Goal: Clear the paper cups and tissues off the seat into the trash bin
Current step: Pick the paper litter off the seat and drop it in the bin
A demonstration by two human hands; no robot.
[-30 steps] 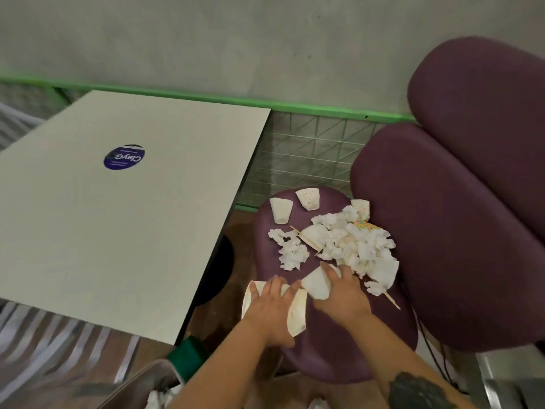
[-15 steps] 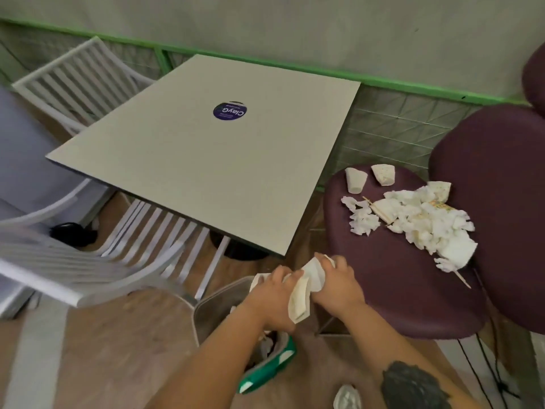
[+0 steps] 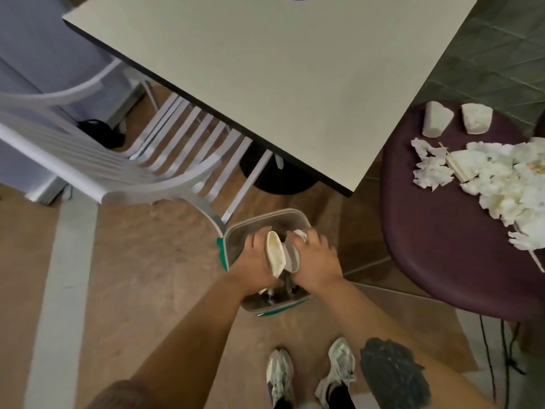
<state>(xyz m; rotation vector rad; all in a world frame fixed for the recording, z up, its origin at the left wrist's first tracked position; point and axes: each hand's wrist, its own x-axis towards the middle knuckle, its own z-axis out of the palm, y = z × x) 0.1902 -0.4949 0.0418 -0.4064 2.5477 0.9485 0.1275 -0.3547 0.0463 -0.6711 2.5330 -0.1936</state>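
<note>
My left hand (image 3: 255,262) grips a flattened paper cup (image 3: 275,253) over the open trash bin (image 3: 236,231) on the floor. Beside it, my right hand (image 3: 317,261) holds another crushed cup (image 3: 292,256) and a bit of tissue (image 3: 300,234) above the same bin. The two cups touch each other between my hands. On the purple seat (image 3: 442,255) at the right lie two more paper cups (image 3: 436,123) (image 3: 476,121) and a heap of crumpled tissues (image 3: 501,184) with a wooden stick in it.
A beige table (image 3: 265,78) overhangs the space just behind the bin. A white slatted chair (image 3: 124,160) stands to the left. My two shoes (image 3: 309,376) are on the wooden floor below the bin. Black cables (image 3: 486,358) hang under the seat.
Both hands carried the cups from the seat's front edge leftward and down, and they are now over the trash bin. My view tilted down toward the floor.
</note>
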